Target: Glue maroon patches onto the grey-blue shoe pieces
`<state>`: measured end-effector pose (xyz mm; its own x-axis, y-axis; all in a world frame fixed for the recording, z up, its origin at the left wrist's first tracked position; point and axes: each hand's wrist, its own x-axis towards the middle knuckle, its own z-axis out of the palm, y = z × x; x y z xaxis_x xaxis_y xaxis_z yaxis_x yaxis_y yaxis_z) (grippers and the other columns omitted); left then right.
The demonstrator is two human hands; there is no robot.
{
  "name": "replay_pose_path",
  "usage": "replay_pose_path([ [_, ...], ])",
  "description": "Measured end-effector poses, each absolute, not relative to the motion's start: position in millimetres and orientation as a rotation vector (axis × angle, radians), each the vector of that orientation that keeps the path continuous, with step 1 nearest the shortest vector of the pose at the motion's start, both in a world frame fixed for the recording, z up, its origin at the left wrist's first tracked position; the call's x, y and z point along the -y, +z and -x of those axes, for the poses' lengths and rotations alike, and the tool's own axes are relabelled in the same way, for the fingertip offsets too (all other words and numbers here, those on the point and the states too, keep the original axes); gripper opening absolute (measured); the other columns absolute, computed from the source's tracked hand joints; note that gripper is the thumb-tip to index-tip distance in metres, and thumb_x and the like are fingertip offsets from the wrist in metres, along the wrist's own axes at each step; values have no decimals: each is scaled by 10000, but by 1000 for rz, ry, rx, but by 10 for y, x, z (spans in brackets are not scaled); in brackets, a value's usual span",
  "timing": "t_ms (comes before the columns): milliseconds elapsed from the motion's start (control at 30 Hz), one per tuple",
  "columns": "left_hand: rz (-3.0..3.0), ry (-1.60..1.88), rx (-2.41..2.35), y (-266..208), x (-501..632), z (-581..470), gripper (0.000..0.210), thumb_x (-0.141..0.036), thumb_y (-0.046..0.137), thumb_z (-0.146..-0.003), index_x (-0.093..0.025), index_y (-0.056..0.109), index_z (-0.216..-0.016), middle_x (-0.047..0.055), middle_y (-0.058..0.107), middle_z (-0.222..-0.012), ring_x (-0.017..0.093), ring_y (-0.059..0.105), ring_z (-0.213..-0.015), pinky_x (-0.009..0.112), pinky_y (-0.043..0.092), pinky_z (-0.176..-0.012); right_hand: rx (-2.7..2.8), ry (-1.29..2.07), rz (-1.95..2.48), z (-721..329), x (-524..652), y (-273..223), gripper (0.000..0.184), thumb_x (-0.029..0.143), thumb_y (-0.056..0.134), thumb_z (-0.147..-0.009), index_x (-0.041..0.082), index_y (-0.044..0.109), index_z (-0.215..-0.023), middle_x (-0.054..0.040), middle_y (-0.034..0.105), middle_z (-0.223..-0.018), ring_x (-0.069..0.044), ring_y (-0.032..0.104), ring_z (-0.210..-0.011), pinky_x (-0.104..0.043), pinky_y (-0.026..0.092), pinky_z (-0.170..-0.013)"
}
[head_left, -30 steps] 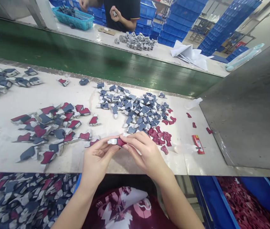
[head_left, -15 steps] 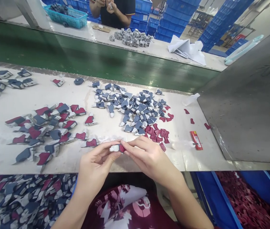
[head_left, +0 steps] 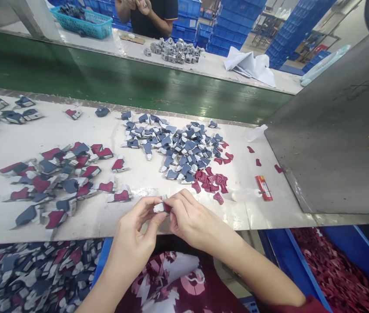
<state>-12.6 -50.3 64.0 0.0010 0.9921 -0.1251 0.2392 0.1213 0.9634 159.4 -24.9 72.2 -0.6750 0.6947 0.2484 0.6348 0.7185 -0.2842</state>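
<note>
Near the table's front edge, my left hand (head_left: 139, 230) pinches a small white, blue and maroon plastic part (head_left: 159, 208) between thumb and fingers. My right hand (head_left: 191, 219) is closed on the same part's right end, its fingers over the maroon face and hiding much of it. Just beyond my hands lies a heap of blue-and-white parts (head_left: 184, 145). Loose maroon pieces (head_left: 211, 180) are piled at the near right of that heap. On the left, several parts with maroon faces (head_left: 54, 219) are spread among blue ones.
A red lighter-like object (head_left: 264, 188) lies at right, beside a metal panel (head_left: 337, 139). Below the table are a bin of finished-looking parts (head_left: 34, 278) and a blue bin (head_left: 315, 274) of maroon pieces. Across the green divider (head_left: 122, 80), a person (head_left: 153, 17) handles something.
Both hands stay on the part, which has shifted slightly down and turned. My right fingers have curled in more over its right end. The whole view has shifted a little.
</note>
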Motion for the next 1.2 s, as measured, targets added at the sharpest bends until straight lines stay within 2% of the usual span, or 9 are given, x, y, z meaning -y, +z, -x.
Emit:
replay_pose_path([
  [167, -1266, 982, -1422, 551, 472, 97, 177, -312, 627, -857, -197, 629, -992, 56, 724, -986, 190, 714, -915, 252, 582, -811, 2607, 315, 1078, -1585, 232, 647, 189, 75, 402, -922, 101, 494, -1085, -116, 561, -941, -260, 551, -953, -374, 557, -732],
  [267, -1238, 979, -1427, 515, 442, 92, 188, -322, 636, -848, -193, 627, -984, 59, 721, -978, 197, 709, -930, 263, 574, -828, 2582, 408, 1051, -1629, 197, 608, 190, 92, 373, -965, 101, 488, -1116, -124, 574, -976, -257, 551, -997, -386, 558, -787],
  [333, -1221, 963, -1411, 510, 427, 96, 188, -321, 642, -839, -190, 627, -973, 57, 721, -957, 201, 708, -923, 273, 570, -835, 2553, 525, 1021, -1677, 169, 595, 146, 189, 407, -1007, 121, 486, -1109, -126, 584, -1000, -253, 559, -1015, -396, 556, -811],
  [433, -1243, 927, -1371, 520, 417, 114, 180, -313, 632, -845, -192, 625, -977, 56, 714, -965, 199, 700, -923, 272, 561, -830, 2504, 688, 1018, -1748, 131, 612, 175, 322, 474, -1009, 155, 492, -1059, -117, 598, -1011, -241, 579, -992, -389, 554, -797],
  [633, -1342, 871, -1314, 527, 429, 163, 167, -327, 577, -897, -207, 584, -1013, 39, 664, -977, 177, 670, -899, 262, 531, -817, 2517, 792, 1020, -1790, 120, 676, 120, 247, 440, -1017, 160, 499, -1074, -114, 604, -1008, -235, 580, -1015, -369, 537, -806],
  [800, -1376, 728, -1321, 545, 518, 161, 211, -423, 464, -967, -245, 499, -1075, -3, 625, -835, 175, 645, -781, 260, 517, -718, 2504, 905, 968, -1792, 149, 692, 104, 238, 429, -1018, 170, 485, -1073, -118, 613, -1051, -219, 569, -1025, -352, 521, -830],
  [933, -1351, 660, -1339, 610, 617, 90, 260, -480, 373, -991, -258, 440, -1109, 19, 661, -931, 200, 671, -818, 305, 528, -765, 2480, 1045, 953, -1809, 175, 700, 85, 233, 440, -1009, 177, 479, -1059, -98, 607, -1018, -198, 571, -957, -327, 508, -830],
  [1100, -1533, 562, -1457, 662, 728, -23, 276, -450, 252, -1011, -243, 432, -1051, 4, 608, -748, 241, 649, -665, 336, 442, -614, 2384, 1191, 1012, -1819, 244, 682, 29, 196, 443, -979, 197, 467, -995, -61, 592, -947, -174, 574, -871, -308, 503, -788],
  [1200, -1547, 590, -1479, 672, 760, -48, 259, -435, 256, -1011, -239, 425, -1039, 12, 598, -775, 237, 632, -659, 338, 428, -612, 2324, 1288, 1030, -1824, 284, 709, 46, 225, 465, -976, 192, 474, -1007, -68, 599, -984, -171, 590, -876, -318, 502, -811],
])
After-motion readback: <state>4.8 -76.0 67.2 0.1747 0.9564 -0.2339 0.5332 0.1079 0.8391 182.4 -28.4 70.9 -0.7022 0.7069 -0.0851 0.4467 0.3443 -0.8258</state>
